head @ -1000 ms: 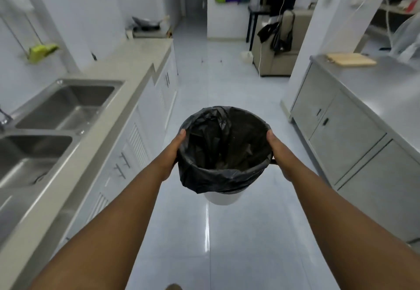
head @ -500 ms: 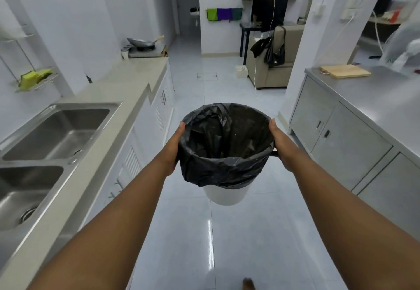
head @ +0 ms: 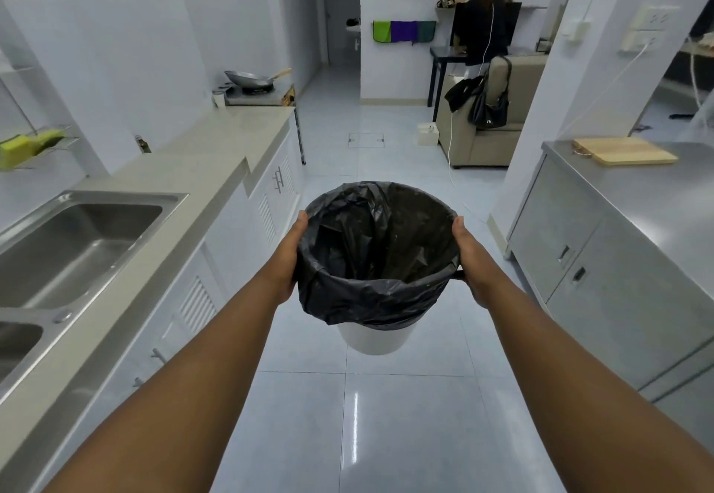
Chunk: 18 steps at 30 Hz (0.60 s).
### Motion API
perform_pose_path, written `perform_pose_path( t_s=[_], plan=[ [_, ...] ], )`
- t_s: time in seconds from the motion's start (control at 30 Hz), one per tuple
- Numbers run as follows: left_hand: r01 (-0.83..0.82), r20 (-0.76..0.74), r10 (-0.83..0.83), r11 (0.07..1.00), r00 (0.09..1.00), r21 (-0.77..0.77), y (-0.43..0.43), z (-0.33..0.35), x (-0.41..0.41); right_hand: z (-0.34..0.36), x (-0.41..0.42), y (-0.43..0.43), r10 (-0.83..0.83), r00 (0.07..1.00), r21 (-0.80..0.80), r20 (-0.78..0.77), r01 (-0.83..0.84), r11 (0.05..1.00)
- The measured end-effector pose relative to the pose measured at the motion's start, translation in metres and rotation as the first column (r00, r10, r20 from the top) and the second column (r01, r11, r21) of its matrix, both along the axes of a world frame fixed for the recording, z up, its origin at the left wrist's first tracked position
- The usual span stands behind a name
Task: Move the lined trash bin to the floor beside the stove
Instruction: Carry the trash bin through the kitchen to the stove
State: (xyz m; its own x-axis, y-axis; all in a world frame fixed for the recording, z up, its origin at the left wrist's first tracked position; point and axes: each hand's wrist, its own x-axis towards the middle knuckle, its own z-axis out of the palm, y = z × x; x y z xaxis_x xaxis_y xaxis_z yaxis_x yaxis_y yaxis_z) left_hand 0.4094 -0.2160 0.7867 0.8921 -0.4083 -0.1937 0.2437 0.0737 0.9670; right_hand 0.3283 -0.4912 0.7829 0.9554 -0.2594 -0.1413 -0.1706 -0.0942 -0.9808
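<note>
A white trash bin [head: 373,340] lined with a black bag hangs in the air over the tiled floor, held out in front of me at arm's length. My left hand [head: 288,257] grips its left rim and my right hand [head: 473,260] grips its right rim. The bin looks empty inside. Far ahead on the left, past the end of the counter, stands the stove [head: 260,96] with a wok [head: 251,78] on it. The floor beside the stove [head: 328,145] is bare tile.
A long counter [head: 185,183] with a steel double sink [head: 73,245] runs along my left. Steel cabinets [head: 602,260] with a wooden cutting board [head: 624,150] line the right. A beige sofa [head: 490,133] and a small white box [head: 428,134] sit beyond the aisle.
I have walked forward along the aisle with the bin held in both hands. The view has tilted up, and the stove and far room are nearer.
</note>
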Motion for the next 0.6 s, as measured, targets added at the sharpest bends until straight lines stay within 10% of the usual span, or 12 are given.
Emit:
perform_pose_path(
  t_s=[0.6],
  plan=[
    [0.058,0.003,-0.057,0.998,0.998,-0.039,-0.067,-0.018,0.252,-0.003,0.233,-0.067,-0.048,0.999,-0.032,-0.011,0.048,0.998]
  ],
)
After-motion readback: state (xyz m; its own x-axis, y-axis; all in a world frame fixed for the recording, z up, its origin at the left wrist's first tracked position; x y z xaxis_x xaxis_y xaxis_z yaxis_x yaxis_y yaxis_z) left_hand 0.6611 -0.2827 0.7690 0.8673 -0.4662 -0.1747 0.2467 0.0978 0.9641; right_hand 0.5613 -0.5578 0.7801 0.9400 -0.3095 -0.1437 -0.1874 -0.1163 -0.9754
